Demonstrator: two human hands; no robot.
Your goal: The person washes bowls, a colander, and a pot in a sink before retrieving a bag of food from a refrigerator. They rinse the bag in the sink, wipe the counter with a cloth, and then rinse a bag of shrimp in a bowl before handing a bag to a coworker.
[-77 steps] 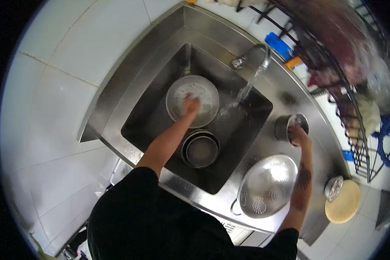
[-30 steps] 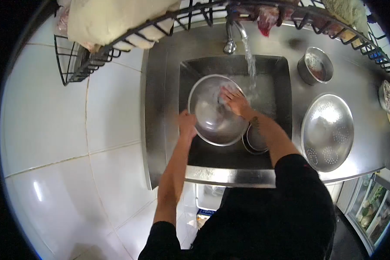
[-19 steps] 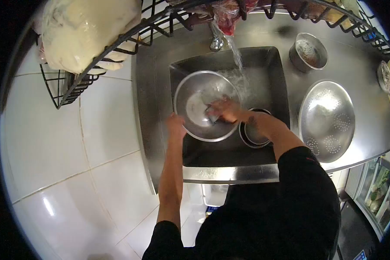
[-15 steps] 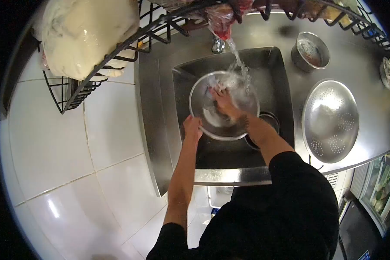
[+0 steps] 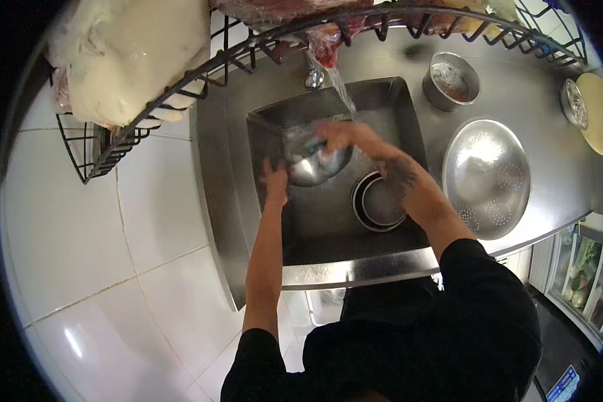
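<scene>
The left hand (image 5: 275,182) grips the rim of a shiny metal bowl (image 5: 311,161), fingers curled around its edge. The bowl is tipped on its side inside the sink (image 5: 328,228), just under the tap (image 5: 313,79). Water runs down from the tap next to it. The right hand (image 5: 338,137) is pressed on the bowl; it is blurry, so I cannot tell if it holds anything. A small round pan (image 5: 378,201) sits in the sink beside the bowl. A big strainer (image 5: 486,177) rests on the bench (image 5: 543,114) beside the sink.
</scene>
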